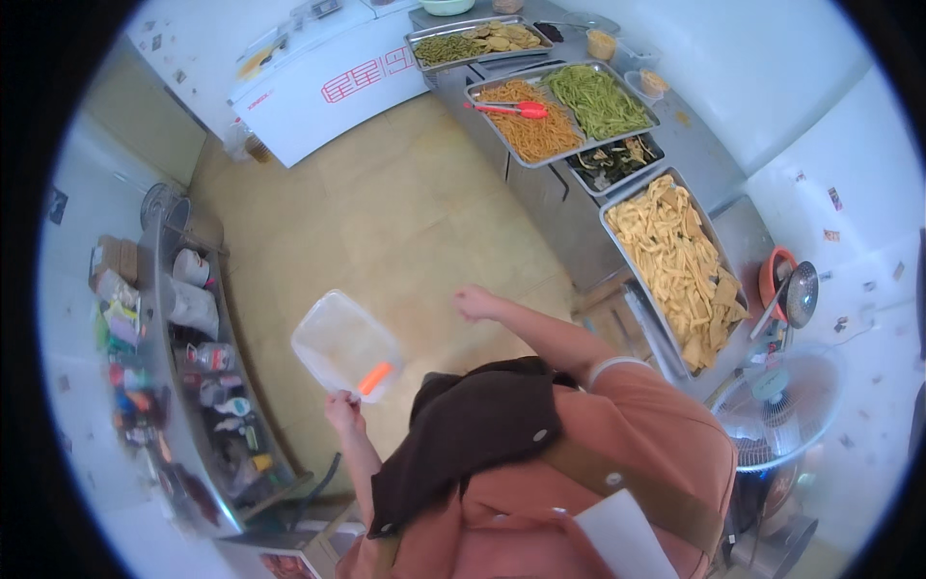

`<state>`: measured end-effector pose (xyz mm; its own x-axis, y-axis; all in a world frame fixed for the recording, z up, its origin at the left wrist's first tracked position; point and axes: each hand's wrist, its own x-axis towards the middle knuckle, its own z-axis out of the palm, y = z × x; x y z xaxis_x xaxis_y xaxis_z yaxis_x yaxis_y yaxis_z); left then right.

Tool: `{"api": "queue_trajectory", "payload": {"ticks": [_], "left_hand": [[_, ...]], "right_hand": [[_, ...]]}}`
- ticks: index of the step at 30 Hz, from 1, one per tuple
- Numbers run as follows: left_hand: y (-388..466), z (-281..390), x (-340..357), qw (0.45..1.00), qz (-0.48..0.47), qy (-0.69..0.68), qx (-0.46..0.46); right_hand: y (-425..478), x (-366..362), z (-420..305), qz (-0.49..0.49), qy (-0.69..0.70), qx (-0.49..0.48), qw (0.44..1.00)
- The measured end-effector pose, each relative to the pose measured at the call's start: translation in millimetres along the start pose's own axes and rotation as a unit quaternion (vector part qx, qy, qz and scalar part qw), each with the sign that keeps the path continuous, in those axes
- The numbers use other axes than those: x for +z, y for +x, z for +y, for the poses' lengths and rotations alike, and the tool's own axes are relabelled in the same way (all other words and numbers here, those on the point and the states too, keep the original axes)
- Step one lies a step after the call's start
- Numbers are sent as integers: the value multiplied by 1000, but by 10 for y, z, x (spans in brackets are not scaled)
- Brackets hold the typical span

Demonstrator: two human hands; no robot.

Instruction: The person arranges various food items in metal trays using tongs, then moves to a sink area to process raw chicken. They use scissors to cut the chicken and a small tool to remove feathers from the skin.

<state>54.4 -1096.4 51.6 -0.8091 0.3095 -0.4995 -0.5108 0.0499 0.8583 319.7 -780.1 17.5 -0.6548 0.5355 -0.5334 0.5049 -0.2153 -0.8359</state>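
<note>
My left hand grips the near corner of a translucent plastic tub, which hangs tilted above the tiled floor. Inside it, at the end close to my hand, lies a long orange piece; whether it is a carrot or a plastic part I cannot tell. My right hand hovers over the floor to the right of the tub, apart from it. Its fingers are curled in, and nothing shows in them.
Along the right, a steel counter holds metal trays of tofu-skin strips, dark fungus, and orange and green shreds with red-tipped tongs. A fan stands lower right. Crowded shelves line the left; a white chest freezer stands ahead.
</note>
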Motion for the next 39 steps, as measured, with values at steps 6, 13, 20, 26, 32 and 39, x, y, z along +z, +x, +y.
{"api": "queue_trajectory", "payload": {"ticks": [6, 13, 20, 26, 32, 39], "left_hand": [[1175, 570, 1270, 997, -58, -35, -24], [3014, 1307, 2492, 962, -265, 27, -64], [3931, 2158, 4199, 942, -326, 69, -29], [4047, 2411, 5403, 928, -363, 78, 5], [4424, 2464, 6019, 914, -395, 96, -23], [4224, 2820, 6936, 888, -421, 180, 31]], "right_hand": [[1264, -200, -907, -49, 19, -36, 998], [2407, -485, -1193, -29, 48, 53, 997], [2851, -901, -1668, 45, 164, 54, 984], [3328, -1562, -2155, 108, 254, 17, 961], [4071, -2367, -2836, 101, 247, -26, 963], [4334, -2941, -3485, 114, 234, -107, 959]]}}
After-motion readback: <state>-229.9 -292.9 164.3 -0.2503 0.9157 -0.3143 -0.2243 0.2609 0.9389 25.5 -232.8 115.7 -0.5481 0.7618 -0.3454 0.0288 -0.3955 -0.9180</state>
